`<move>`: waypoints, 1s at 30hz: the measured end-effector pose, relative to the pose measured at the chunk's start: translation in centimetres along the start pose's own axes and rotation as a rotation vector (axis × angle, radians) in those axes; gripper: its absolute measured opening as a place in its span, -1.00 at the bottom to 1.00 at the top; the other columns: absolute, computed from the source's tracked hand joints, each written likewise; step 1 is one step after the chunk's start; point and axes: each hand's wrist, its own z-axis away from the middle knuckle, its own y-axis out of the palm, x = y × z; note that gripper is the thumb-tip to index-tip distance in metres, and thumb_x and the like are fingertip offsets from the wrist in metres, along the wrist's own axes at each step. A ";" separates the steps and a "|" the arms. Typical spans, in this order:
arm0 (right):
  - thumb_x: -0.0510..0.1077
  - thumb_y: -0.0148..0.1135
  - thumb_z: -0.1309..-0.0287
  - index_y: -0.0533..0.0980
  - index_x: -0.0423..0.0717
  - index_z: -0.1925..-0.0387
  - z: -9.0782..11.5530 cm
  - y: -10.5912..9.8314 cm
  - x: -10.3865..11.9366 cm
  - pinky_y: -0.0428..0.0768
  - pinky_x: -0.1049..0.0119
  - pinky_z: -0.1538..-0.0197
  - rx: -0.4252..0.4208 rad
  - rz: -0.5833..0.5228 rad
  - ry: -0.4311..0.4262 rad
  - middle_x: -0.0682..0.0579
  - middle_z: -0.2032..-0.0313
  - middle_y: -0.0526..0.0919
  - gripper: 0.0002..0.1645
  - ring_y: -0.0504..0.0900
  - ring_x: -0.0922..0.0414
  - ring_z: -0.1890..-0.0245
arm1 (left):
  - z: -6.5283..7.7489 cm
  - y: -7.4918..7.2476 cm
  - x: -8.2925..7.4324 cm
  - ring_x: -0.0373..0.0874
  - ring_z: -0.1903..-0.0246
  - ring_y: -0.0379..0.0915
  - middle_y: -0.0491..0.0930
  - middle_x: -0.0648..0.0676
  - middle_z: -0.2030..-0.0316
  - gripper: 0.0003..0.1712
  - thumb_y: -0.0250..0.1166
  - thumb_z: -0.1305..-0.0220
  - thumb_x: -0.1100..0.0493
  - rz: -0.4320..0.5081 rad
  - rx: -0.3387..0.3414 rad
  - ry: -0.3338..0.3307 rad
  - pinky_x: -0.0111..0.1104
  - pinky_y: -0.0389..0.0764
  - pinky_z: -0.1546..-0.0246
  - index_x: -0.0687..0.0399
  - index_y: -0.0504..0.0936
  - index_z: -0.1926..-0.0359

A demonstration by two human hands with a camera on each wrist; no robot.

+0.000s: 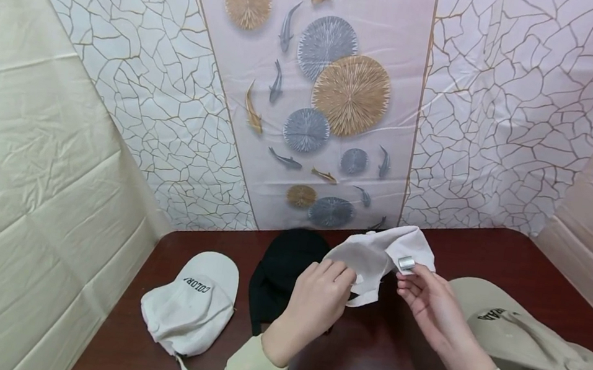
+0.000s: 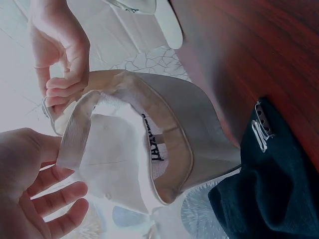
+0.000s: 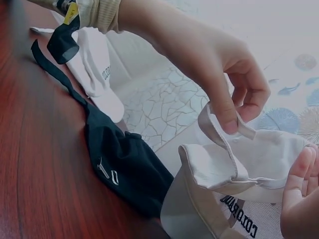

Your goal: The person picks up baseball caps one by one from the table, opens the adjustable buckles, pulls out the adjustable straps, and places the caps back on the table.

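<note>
A pale cap is held up over the table with its inside showing. Dark embroidered lettering can be seen within it in the left wrist view. My left hand pinches the cap's loose back strap between thumb and fingers. With my right hand I pinch the other side of the back opening, by a small metal buckle. The brim points away from my hands. Behind my left hand lies a black cap, its metal rings visible in the left wrist view.
A white cap with dark lettering lies at the left of the dark red table, its strap trailing forward. At the right rests a beige cap. Patterned cloth hangs behind the table, and plain cloth hangs at both sides.
</note>
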 end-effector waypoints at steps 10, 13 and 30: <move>-0.26 -0.12 -0.37 0.59 -0.17 0.32 0.4 -0.6 0.0 0.54 0.40 0.25 -0.001 0.053 0.047 -0.01 0.41 0.64 -0.68 0.60 0.19 0.37 | 0.0 -0.3 -0.4 -0.22 0.47 0.32 0.43 -0.09 0.45 -0.89 0.25 -0.08 0.30 0.007 -0.046 0.033 -0.51 0.15 0.55 -0.02 0.56 0.40; -0.25 -0.14 -0.38 0.58 -0.15 0.31 0.8 -1.1 0.0 0.54 0.40 0.24 0.013 0.111 0.091 -0.01 0.41 0.63 -0.67 0.59 0.18 0.38 | 0.4 -0.7 -0.7 -0.23 0.48 0.29 0.42 -0.09 0.45 -0.90 0.24 -0.09 0.29 0.038 -0.024 0.047 -0.52 0.15 0.54 -0.02 0.55 0.38; -0.24 -0.10 -0.35 0.44 -0.28 0.28 5.7 -6.7 1.3 0.56 0.33 0.30 0.253 0.629 0.442 -0.04 0.41 0.58 -0.80 0.57 0.21 0.43 | 5.1 -3.6 -3.1 -0.30 0.44 0.31 0.44 -0.13 0.38 -0.89 0.10 -0.30 0.20 0.276 0.178 0.217 -0.54 0.26 0.48 -0.04 0.57 0.31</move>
